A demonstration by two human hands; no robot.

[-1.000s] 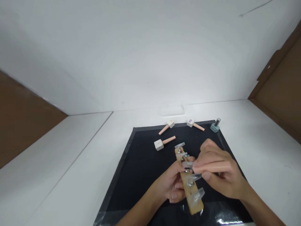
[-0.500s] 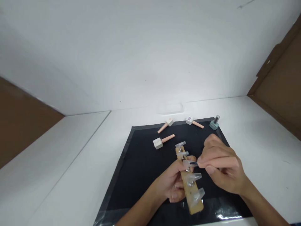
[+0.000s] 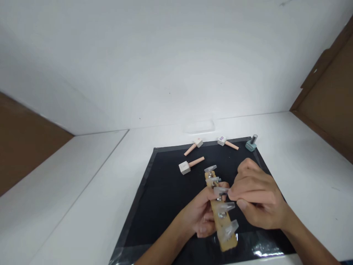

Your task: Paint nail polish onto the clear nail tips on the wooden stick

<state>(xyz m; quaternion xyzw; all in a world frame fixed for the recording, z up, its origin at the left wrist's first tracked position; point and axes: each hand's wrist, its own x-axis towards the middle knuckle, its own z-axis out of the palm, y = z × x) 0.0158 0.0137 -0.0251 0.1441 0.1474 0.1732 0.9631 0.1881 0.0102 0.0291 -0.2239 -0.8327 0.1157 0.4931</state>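
My left hand [image 3: 202, 215] grips a wooden strip [image 3: 224, 230] that carries several clear false nail tips [image 3: 220, 190] on small metal posts. It holds the strip tilted above a black mat [image 3: 162, 195]. My right hand [image 3: 257, 200] is closed in a pinch at the middle nail tip, around a thin brush whose handle is mostly hidden by the fingers.
On the mat's far side lie three nail polish bottles with peach caps [image 3: 190, 165] [image 3: 193, 146] [image 3: 226, 142]. A teal bottle with no cap [image 3: 251, 144] stands at the far right corner. The mat lies on a white table [image 3: 82, 191] inside white walls, with brown cardboard [image 3: 328, 99] at both sides.
My right hand's pinch has shifted slightly along the middle nail tip; the peach handle seen a second ago is now hidden. The strip and my left hand have barely moved.
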